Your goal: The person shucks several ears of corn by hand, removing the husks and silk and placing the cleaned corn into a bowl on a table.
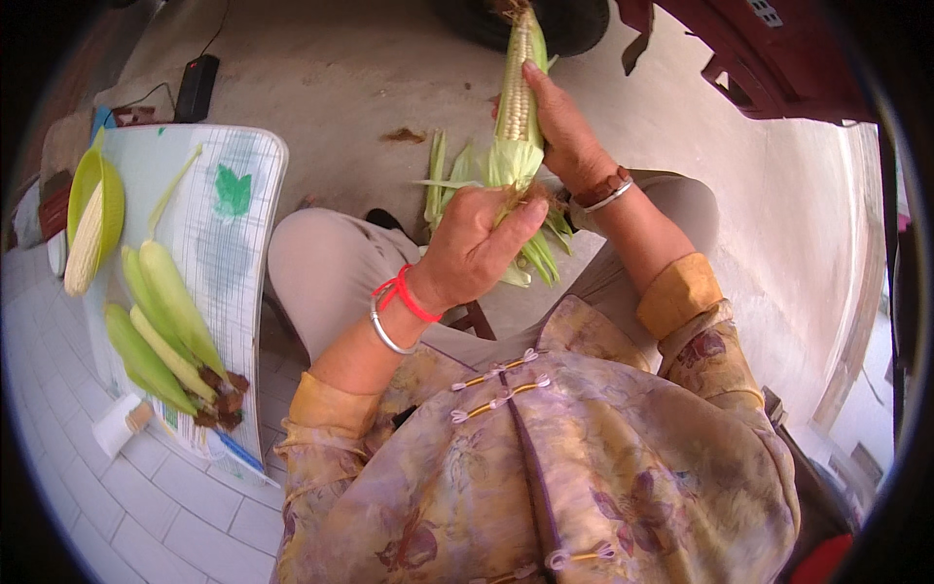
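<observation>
An ear of corn [519, 95] points away from me above my knees, its pale kernels bared along one side and green husk still on the other. My right hand [570, 131] holds the ear from the right, the thumb lying along the kernels. My left hand [481, 241] is closed around pulled-down husk and brown silk at the near end. Loose green husks [456, 175] lie on the floor between my legs, partly hidden by my hands. On the left, several ears in green husk [175, 299] lie on a small table, and a husked ear [87, 244] leans in a yellow-green basket [109, 186].
The small table [273, 168] with a patterned top stands beside my left knee. A black box with a red light [197, 87] and a cable is behind it. A paper roll [120, 427] is at its near left. A tire [562, 29] and red metal bodywork [788, 66] are ahead.
</observation>
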A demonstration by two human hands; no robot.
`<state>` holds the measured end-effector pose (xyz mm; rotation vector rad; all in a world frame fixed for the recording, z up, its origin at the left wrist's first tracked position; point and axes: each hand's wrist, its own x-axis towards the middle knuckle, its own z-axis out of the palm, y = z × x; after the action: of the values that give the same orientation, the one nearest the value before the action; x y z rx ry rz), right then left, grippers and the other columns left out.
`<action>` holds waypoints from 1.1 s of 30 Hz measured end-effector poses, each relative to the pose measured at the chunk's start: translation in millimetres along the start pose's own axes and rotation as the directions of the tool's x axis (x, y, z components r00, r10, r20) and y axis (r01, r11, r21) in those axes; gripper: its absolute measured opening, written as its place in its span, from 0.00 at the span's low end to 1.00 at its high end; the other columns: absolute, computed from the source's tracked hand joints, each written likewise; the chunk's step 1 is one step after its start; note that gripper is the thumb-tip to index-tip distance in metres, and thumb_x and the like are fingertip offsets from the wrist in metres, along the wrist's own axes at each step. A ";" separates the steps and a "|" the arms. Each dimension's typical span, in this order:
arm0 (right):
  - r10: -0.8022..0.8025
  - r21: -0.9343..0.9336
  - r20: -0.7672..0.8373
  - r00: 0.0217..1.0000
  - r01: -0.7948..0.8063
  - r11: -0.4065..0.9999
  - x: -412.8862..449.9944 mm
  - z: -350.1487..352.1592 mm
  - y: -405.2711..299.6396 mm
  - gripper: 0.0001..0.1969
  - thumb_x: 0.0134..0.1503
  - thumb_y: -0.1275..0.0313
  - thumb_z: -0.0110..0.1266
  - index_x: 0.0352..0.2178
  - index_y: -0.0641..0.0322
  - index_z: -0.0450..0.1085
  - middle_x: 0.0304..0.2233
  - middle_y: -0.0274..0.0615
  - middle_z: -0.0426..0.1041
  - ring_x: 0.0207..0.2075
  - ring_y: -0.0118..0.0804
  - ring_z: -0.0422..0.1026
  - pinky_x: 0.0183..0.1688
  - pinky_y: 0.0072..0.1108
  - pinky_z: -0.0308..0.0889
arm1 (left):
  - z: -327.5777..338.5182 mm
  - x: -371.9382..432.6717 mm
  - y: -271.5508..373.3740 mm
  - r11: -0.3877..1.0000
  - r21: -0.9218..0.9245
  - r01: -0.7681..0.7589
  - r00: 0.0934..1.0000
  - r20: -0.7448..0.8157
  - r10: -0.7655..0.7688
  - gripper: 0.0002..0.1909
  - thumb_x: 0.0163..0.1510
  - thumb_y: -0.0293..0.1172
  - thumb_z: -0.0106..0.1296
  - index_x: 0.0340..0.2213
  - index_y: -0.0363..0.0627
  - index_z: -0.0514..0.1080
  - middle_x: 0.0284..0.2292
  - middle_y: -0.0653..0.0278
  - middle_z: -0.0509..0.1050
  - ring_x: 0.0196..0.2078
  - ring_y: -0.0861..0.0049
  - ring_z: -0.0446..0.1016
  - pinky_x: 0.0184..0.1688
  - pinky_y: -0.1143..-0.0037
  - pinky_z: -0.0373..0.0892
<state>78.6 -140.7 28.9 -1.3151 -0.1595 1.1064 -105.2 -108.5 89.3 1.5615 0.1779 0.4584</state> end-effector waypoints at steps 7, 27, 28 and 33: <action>-0.236 0.204 -0.362 0.902 0.323 0.924 75.5 -97.1 -6.3 0.26 0.63 0.53 0.40 0.52 0.62 0.53 0.37 0.49 0.70 0.37 0.43 0.72 0.42 0.36 0.70 | 22.2 -25.5 19.6 0.985 -0.010 -0.170 0.918 0.361 0.162 0.18 0.55 0.34 0.50 0.17 0.37 0.62 0.13 0.56 0.59 0.16 0.62 0.60 0.21 0.69 0.57; 0.182 -0.244 0.595 0.783 -0.039 0.969 -36.5 -3.2 -2.4 0.26 0.60 0.52 0.47 0.46 0.68 0.65 0.31 0.40 0.74 0.30 0.24 0.74 0.34 0.16 0.71 | -75.0 17.1 -34.5 0.935 -0.044 0.353 0.904 -0.241 -0.353 0.27 0.52 0.58 0.51 0.17 0.45 0.67 0.15 0.71 0.64 0.18 0.85 0.63 0.20 0.80 0.59; 0.225 -0.273 0.637 0.737 -0.057 0.960 -37.8 -3.1 -4.2 0.27 0.59 0.53 0.49 0.47 0.68 0.65 0.33 0.39 0.74 0.31 0.24 0.74 0.35 0.16 0.70 | -74.1 17.9 -32.9 0.917 -0.108 0.385 0.896 -0.197 -0.399 0.27 0.51 0.58 0.52 0.17 0.46 0.67 0.15 0.73 0.63 0.18 0.87 0.62 0.20 0.81 0.58; 0.362 -0.423 0.656 0.662 -0.074 0.903 -39.7 -3.4 -4.5 0.28 0.59 0.51 0.49 0.49 0.67 0.65 0.33 0.39 0.74 0.32 0.24 0.74 0.38 0.17 0.69 | -70.7 14.5 -37.2 0.889 -0.076 0.451 0.859 -0.234 -0.455 0.27 0.53 0.54 0.51 0.16 0.42 0.69 0.13 0.71 0.64 0.18 0.86 0.62 0.20 0.79 0.59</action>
<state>62.8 -170.7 50.3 -1.1536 -0.8563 1.8546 -113.6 -35.9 54.0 1.3816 0.7179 0.2745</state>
